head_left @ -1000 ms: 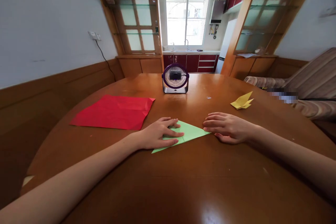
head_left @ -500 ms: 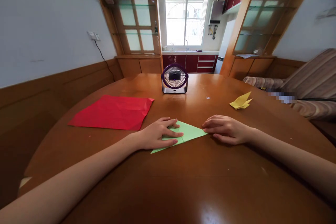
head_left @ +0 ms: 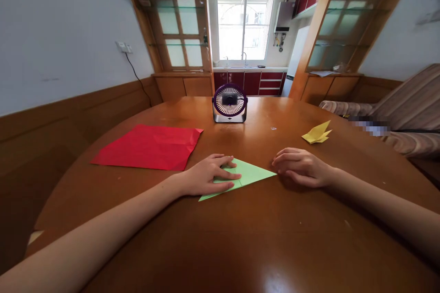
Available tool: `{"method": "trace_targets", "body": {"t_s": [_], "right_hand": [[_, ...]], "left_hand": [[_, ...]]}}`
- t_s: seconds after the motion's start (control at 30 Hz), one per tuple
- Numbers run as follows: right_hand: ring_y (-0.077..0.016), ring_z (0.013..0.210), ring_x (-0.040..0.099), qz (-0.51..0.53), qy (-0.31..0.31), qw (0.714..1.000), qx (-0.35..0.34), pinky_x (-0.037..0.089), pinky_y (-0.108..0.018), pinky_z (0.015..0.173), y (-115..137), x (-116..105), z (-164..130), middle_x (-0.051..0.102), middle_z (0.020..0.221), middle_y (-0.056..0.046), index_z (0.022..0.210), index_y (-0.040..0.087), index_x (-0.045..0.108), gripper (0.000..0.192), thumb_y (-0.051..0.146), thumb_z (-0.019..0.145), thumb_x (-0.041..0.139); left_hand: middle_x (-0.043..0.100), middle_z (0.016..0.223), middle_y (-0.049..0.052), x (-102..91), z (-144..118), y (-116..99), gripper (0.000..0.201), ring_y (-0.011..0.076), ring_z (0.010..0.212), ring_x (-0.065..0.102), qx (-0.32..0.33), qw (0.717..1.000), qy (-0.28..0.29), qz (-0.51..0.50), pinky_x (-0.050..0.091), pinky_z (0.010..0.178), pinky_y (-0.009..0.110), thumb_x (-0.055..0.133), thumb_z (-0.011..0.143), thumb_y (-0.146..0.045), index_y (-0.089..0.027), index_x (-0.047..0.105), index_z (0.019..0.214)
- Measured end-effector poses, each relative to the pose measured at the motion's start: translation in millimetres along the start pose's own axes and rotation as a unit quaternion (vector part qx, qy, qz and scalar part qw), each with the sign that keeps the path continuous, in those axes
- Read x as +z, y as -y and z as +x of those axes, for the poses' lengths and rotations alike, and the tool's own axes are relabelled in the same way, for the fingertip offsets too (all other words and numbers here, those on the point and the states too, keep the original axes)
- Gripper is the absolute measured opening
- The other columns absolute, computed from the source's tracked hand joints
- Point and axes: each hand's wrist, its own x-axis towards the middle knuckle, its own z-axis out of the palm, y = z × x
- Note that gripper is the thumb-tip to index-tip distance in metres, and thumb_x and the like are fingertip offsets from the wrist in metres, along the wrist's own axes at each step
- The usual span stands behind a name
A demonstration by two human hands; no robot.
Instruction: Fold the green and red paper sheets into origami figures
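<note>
A light green paper [head_left: 252,173], folded into a triangle, lies flat on the round wooden table [head_left: 240,238]. My left hand [head_left: 208,175] rests flat on its left half, fingers spread and pressing it down. My right hand [head_left: 302,167] lies on the table just right of the paper's right tip, fingers loosely curled and empty, a small gap between them and the tip.
A red paper sheet [head_left: 149,146] lies at the left. A small purple desk fan [head_left: 229,103] stands at the far middle. A folded yellow paper figure [head_left: 317,132] sits at the right. A striped sofa [head_left: 405,114] borders the table's right side.
My right hand has drawn slightly right, off the green paper's tip. My left hand and the paper have stayed in place.
</note>
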Motion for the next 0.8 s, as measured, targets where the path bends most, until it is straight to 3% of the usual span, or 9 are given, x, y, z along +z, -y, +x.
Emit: {"method": "trace_targets", "body": {"t_s": [0.17,0.4,0.6,0.8], "right_hand": [[-0.0226,0.12,0.056,0.008,0.008,0.999,0.042,0.047,-0.043,0.1,5,16,10,0.062,0.128,-0.012,0.132,0.019,0.055,0.036,0.02,0.097,0.046],[-0.022,0.117,0.057,0.018,0.015,0.999,0.043,0.046,-0.044,0.101,5,25,16,0.065,0.123,-0.011,0.127,0.02,0.059,0.033,0.022,0.095,0.052],[-0.0238,0.122,0.054,0.011,0.028,0.997,0.073,0.045,-0.047,0.103,8,26,26,0.062,0.126,-0.013,0.117,0.018,0.061,0.026,0.028,0.095,0.052],[-0.0247,0.132,0.046,0.003,0.07,0.993,0.093,0.041,-0.047,0.107,8,31,35,0.055,0.135,-0.016,0.129,0.015,0.053,0.038,0.035,0.096,0.05]], "left_hand": [[0.055,0.133,0.006,-3.7,1,-4,0.034,0.027,0.125,0.048,-0.006,1.0,-0.008,-0.003,0.034,0.106,0.042,0.049,0.095,-0.045,-0.033,0.063,0.124],[0.045,0.147,0.01,-5.2,4,-9,0.037,0.0288,0.132,0.043,0.012,1.0,0.006,0.017,0.029,0.107,0.044,0.045,0.096,-0.048,-0.027,0.059,0.123],[0.053,0.137,0.009,-4.3,10,-10,0.038,0.0264,0.122,0.052,-0.002,1.0,-0.006,0.009,0.031,0.102,0.04,0.044,0.095,-0.049,-0.024,0.054,0.121],[0.059,0.127,0.011,-2.9,13,-12,0.044,0.0253,0.112,0.056,-0.04,0.999,-0.018,0.002,0.029,0.103,0.041,0.039,0.097,-0.046,-0.018,0.045,0.13]]}}
